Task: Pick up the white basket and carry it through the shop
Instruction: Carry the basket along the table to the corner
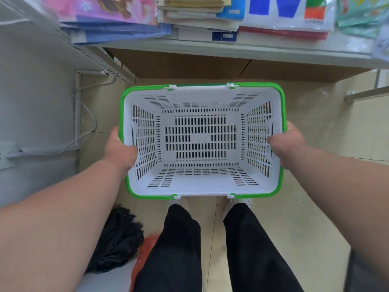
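Note:
The white basket has slotted walls and a green rim. It is empty and sits level in front of my legs, above the floor. My left hand grips its left short side, thumb inside the wall. My right hand grips the right short side the same way. Its handles lie folded down along the long sides.
A shelf straight ahead carries stacked books and packaged goods, with cardboard boxes beneath. A grey shelf end with white cables stands at left. A dark folded umbrella and a red bag lie by my left leg. Beige tiles extend to the right.

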The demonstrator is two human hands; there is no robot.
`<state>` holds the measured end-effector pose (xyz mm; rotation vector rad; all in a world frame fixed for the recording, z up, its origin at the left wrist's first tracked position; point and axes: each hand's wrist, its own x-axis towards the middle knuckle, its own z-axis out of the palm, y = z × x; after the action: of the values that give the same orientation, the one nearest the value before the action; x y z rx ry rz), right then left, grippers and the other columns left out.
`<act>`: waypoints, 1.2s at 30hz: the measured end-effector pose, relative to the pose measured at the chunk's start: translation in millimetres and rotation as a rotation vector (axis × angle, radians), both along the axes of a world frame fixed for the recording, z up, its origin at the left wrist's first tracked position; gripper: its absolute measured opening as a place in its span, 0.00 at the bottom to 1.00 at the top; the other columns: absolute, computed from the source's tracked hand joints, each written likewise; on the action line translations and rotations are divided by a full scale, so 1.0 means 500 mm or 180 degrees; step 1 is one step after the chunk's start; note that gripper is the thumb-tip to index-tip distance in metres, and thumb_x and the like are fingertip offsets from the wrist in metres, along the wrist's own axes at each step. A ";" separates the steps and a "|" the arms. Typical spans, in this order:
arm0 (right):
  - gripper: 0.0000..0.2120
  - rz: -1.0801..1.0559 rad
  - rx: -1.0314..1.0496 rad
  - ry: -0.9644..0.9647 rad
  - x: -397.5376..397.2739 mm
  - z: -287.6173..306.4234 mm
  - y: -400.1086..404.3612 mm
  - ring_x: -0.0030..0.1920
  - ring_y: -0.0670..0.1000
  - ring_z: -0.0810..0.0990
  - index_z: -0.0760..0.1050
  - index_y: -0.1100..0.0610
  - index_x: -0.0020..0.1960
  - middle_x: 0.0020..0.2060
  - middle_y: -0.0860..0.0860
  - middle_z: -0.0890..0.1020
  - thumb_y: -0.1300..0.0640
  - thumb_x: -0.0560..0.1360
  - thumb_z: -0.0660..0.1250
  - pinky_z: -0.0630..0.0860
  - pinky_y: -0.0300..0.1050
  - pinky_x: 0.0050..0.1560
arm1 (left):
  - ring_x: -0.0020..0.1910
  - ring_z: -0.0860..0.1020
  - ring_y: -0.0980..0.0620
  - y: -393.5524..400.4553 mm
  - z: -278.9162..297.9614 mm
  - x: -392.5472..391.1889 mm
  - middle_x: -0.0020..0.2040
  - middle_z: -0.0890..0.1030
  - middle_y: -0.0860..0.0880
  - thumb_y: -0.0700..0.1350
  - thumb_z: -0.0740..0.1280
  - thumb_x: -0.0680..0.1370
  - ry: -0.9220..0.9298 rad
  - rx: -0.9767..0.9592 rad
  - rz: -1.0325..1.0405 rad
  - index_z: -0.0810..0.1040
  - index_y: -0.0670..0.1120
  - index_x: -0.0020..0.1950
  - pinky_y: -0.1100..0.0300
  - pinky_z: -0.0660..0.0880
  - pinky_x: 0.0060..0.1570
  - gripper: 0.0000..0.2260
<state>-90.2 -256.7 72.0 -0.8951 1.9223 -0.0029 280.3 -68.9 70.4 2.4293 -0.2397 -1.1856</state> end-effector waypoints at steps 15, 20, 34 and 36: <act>0.18 0.0569 -0.0221 -0.0130 0.160 0.241 0.040 0.47 0.57 0.85 0.78 0.47 0.57 0.46 0.50 0.85 0.69 0.78 0.66 0.84 0.55 0.48 | 0.43 0.79 0.54 0.133 0.269 0.097 0.46 0.79 0.53 0.29 0.68 0.80 -0.0099 -0.0129 0.0581 0.72 0.49 0.75 0.59 0.75 0.38 0.27; 0.17 0.1018 -0.0214 -0.0134 0.237 0.233 0.033 0.47 0.56 0.85 0.79 0.50 0.60 0.46 0.51 0.85 0.69 0.78 0.65 0.83 0.55 0.48 | 0.47 0.82 0.46 0.208 0.259 0.116 0.47 0.79 0.53 0.29 0.68 0.79 -0.0189 0.0005 0.0917 0.73 0.45 0.76 0.51 0.77 0.48 0.26; 0.16 0.2574 -0.0118 -0.0151 0.538 0.248 0.022 0.47 0.58 0.87 0.81 0.47 0.56 0.48 0.52 0.87 0.64 0.74 0.67 0.85 0.57 0.48 | 0.57 0.84 0.41 0.448 0.220 0.136 0.55 0.84 0.50 0.31 0.71 0.77 -0.0055 -0.0010 0.2084 0.74 0.55 0.76 0.43 0.81 0.55 0.31; 0.16 0.2750 -0.0129 -0.0127 0.589 0.250 0.028 0.47 0.58 0.87 0.82 0.47 0.54 0.47 0.51 0.87 0.64 0.73 0.67 0.85 0.57 0.48 | 0.57 0.84 0.41 0.474 0.211 0.145 0.57 0.85 0.50 0.31 0.71 0.76 -0.0032 -0.0074 0.2212 0.74 0.55 0.76 0.40 0.82 0.57 0.31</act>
<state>204.2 -242.5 196.9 -1.6674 1.3693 0.4468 352.7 168.0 176.1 2.2008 0.5448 -0.8370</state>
